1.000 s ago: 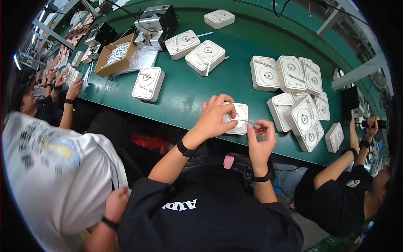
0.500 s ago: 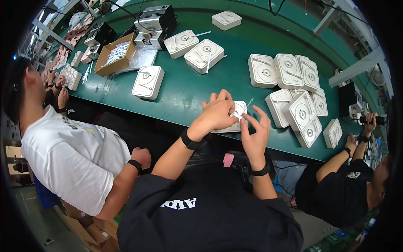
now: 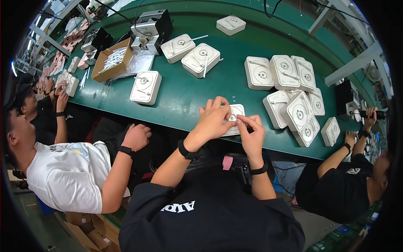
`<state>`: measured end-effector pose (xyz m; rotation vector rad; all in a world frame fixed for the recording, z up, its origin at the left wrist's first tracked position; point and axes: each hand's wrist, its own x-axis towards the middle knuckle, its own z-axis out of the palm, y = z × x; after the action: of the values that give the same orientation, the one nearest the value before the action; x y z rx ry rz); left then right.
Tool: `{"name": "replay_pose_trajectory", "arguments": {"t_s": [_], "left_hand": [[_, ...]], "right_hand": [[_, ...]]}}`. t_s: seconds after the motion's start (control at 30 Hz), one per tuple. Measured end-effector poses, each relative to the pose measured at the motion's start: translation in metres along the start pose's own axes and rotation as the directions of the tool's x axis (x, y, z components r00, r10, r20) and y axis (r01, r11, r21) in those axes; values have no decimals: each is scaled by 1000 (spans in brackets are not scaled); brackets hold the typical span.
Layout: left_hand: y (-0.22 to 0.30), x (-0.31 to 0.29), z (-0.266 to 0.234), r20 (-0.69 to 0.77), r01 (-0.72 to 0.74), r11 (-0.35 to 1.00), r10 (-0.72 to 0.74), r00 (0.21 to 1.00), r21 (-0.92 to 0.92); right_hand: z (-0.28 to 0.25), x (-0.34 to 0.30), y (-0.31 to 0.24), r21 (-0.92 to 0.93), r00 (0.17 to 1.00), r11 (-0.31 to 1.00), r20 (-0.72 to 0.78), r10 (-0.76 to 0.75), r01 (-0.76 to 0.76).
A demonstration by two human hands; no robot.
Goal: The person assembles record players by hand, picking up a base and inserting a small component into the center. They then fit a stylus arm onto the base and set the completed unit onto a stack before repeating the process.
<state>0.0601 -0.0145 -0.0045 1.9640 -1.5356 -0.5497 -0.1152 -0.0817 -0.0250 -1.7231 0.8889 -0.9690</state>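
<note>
A white record-player-shaped device lies at the table's near edge, partly hidden under my hands. My left hand arches over its left side with fingers bent, thumb and fingertips meeting by the round centre. From the right, my right hand brings thumb and index finger together in a pinch beside the left thumb, over the same centre. Whatever is between the fingertips of either hand is too small or covered to make out.
Several similar devices are piled at the right, with others farther back, including one to the left. A cardboard box of white strips stands near a grey machine. Co-workers sit on both sides, one in a white shirt.
My right fingers have come together from a spread pose and now pinch beside my left thumb. The left hand stays over the device. The co-worker in white has leaned back, away from the table.
</note>
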Motion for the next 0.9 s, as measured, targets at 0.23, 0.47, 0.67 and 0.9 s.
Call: {"name": "replay_pose_trajectory", "arguments": {"t_s": [0.23,0.47,0.67,0.9], "left_hand": [[-2,-4,-5,-18,-56,998,55,998,-34],[-22,1,-27,42,-130,960,145,989,-248],[-17,23,-41,-71,-280,950,272,960,-138],[-15,41,-37,7,-376,920,378,926,112]], "right_hand": [[1,11,-2,-72,999,997,11,-41,42],[-2,16,-1,-59,999,998,43,-4,6],[-7,21,-1,-73,994,997,103,44,-36],[-6,21,2,-60,993,998,111,27,-20]]}}
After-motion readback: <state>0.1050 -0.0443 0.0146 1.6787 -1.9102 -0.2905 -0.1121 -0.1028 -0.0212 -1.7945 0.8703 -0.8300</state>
